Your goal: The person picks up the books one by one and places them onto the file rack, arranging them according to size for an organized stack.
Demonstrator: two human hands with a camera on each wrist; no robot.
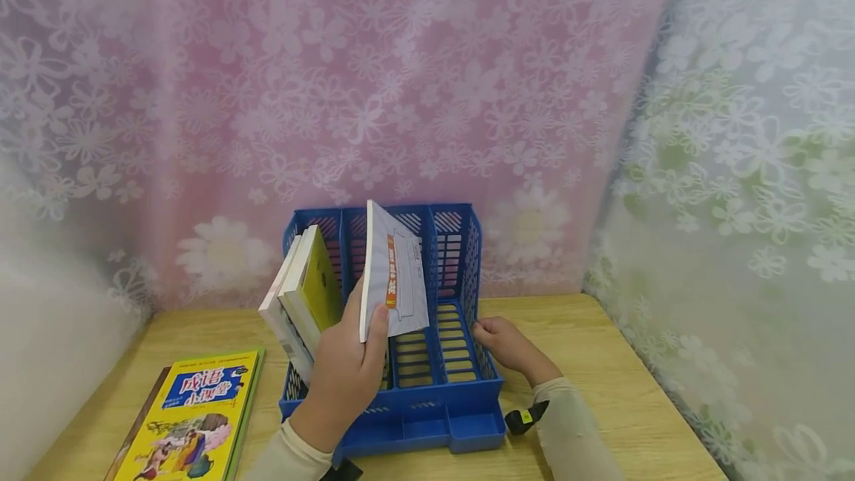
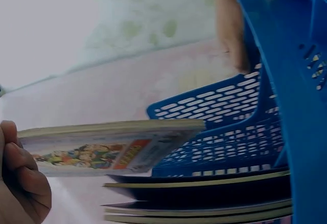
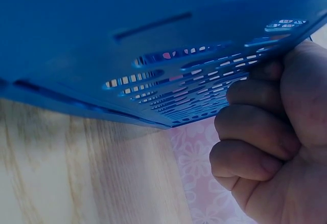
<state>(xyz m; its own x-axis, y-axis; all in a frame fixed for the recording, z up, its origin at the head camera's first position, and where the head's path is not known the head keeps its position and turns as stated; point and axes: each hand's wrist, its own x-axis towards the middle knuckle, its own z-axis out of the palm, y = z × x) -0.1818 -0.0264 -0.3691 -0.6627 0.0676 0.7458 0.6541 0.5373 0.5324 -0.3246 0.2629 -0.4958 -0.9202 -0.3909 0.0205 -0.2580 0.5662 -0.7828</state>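
Observation:
My left hand point(image 1: 343, 371) holds a thin white book point(image 1: 407, 266) by its lower end, thumb over the cover with its orange title strip. The book is tilted above the middle of a blue book rack point(image 1: 454, 399), apart from its floor. In the left wrist view, the fingers point(image 2: 31, 183) curl round the book point(image 2: 87, 155). At the rack's right side, my right hand point(image 1: 510, 347) pinches the edge of the side wall; its fingers point(image 3: 250, 127) are curled in the right wrist view. Several books point(image 1: 323, 284) lean in the rack's left compartment.
A yellow book point(image 1: 194, 421) lies on top of others on the wooden table point(image 1: 541, 310), left of the rack. Small trays point(image 1: 424, 429) run along the rack's front. Floral curtains point(image 1: 374, 95) hang behind the table and on both sides.

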